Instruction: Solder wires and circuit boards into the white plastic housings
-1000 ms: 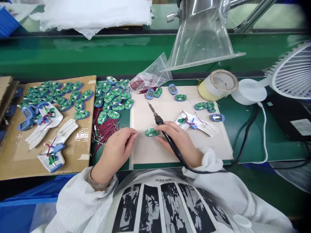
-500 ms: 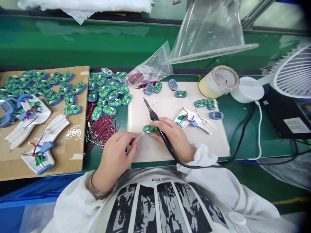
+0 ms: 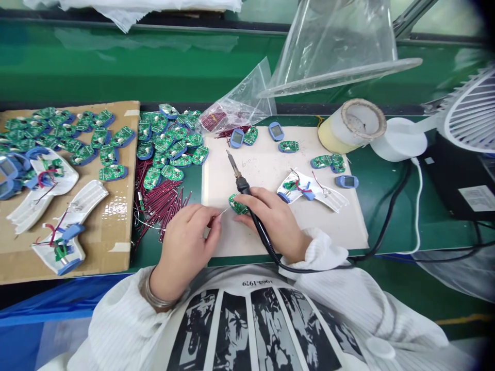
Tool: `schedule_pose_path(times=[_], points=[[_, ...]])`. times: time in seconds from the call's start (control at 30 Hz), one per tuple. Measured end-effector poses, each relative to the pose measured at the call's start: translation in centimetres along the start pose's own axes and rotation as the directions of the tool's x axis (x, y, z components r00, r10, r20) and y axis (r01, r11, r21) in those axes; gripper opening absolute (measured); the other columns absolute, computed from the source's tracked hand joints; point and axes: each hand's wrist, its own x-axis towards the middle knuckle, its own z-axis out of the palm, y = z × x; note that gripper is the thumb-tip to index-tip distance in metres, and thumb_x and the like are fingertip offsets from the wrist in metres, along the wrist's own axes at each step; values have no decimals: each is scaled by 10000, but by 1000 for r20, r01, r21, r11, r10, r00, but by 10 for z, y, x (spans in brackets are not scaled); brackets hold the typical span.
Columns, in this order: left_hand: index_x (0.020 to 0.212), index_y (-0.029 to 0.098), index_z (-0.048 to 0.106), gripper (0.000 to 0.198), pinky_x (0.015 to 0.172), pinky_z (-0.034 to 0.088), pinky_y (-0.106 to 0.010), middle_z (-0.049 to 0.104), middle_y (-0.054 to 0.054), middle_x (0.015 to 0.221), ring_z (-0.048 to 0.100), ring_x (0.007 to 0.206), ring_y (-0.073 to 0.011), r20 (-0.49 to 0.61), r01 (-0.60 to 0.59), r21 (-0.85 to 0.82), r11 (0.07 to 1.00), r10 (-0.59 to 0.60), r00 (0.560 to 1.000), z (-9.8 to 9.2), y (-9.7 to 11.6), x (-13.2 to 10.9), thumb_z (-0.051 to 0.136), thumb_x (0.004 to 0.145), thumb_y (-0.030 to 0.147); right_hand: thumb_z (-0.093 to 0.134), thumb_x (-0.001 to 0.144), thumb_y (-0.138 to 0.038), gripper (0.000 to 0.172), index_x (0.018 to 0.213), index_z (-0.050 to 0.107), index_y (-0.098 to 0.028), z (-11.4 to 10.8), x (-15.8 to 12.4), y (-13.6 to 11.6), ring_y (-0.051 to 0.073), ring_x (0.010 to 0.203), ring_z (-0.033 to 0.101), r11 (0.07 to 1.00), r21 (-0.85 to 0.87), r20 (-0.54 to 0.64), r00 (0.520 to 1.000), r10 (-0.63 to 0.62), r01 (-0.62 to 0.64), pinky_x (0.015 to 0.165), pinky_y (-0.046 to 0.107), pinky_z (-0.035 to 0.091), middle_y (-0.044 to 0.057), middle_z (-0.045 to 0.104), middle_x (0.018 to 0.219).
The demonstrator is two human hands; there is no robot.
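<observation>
right now, the left hand (image 3: 183, 247) is pinched shut, thumb against fingertips, on a thin wire (image 3: 222, 212) whose end sits just beside a green circuit board (image 3: 237, 204). the right hand (image 3: 273, 221) is closed around the black grip of a soldering iron (image 3: 243, 184), its tip angled up and away from the board, while its fingers (image 3: 247, 217) rest at the board's edge. the board lies tilted near the lower edge of a cream mat (image 3: 309, 232) on the green desk (image 3: 381, 229).

going by how things lie, much looks left: green boards (image 3: 170, 147) crowd the mat's left side in a heap, more sit on a cardboard sheet (image 3: 119, 252), and cut red wires (image 3: 162, 203) form a loose pile between them. less seems done: a few blue casings (image 3: 276, 131) lie on the mat, and white plastic holders (image 3: 325, 198) carry part-wired boards, some with red leads attached. a tape roll (image 3: 351, 126) stands behind the mat.
</observation>
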Motion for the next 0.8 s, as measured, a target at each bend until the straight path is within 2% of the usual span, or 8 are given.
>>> schedule_pose_path(times=[0.17,0.3,0.37,0.47,0.53,0.63,0.8], points=[[861,190,590,101,679,470,-310,632,-18,739,575,709,-173,4,-10,13,1000,10,1000,0,0,1,505,914,179,589,958,-294,264,1216,587,-240,-4,0,-1,239,1007,613,999,35,10,1000,6,-6,859,368,525,89,617,1112],[868,178,600,103,695,475,-324,635,-31,749,574,720,-187,9,-32,48,998,31,999,0,-1,2,509,916,179,602,951,-288,161,1100,633,-236,-22,-2,-3,212,910,647,993,119,-125,992,15,0,805,332,536,59,671,975],[855,177,600,108,691,473,-329,635,-34,747,571,714,-190,11,-37,79,996,36,999,0,0,3,512,917,184,589,947,-243,145,1086,632,-250,-35,-6,-6,194,849,665,983,176,-176,980,89,-58,762,314,541,36,690,928],[836,181,595,113,681,466,-334,634,-35,742,562,704,-193,15,-41,115,992,39,999,0,1,4,516,917,187,650,897,-269,244,1133,592,-264,-52,-13,-11,206,787,687,938,284,-215,940,264,-199,675,330,554,34,703,961],[829,186,592,112,682,464,-337,632,-36,740,560,705,-195,15,-41,137,990,40,999,0,2,5,520,915,187,694,863,-300,218,1058,605,-267,-60,-16,-16,203,667,668,927,288,-229,922,311,-241,581,331,535,20,700,846],[815,193,588,118,693,464,-343,634,-37,744,559,716,-199,8,-40,163,986,39,999,1,2,6,524,915,187,681,863,-279,90,924,615,-270,-66,-16,-23,178,514,594,958,186,-231,938,259,-219,486,327,485,-2,663,675],[815,182,594,129,693,461,-354,630,-41,739,544,715,-205,9,-37,154,987,36,999,3,2,7,523,922,192,629,849,-184,102,869,572,-266,-65,-12,-29,168,484,587,983,125,-219,963,158,-133,446,314,471,-4,647,634]])
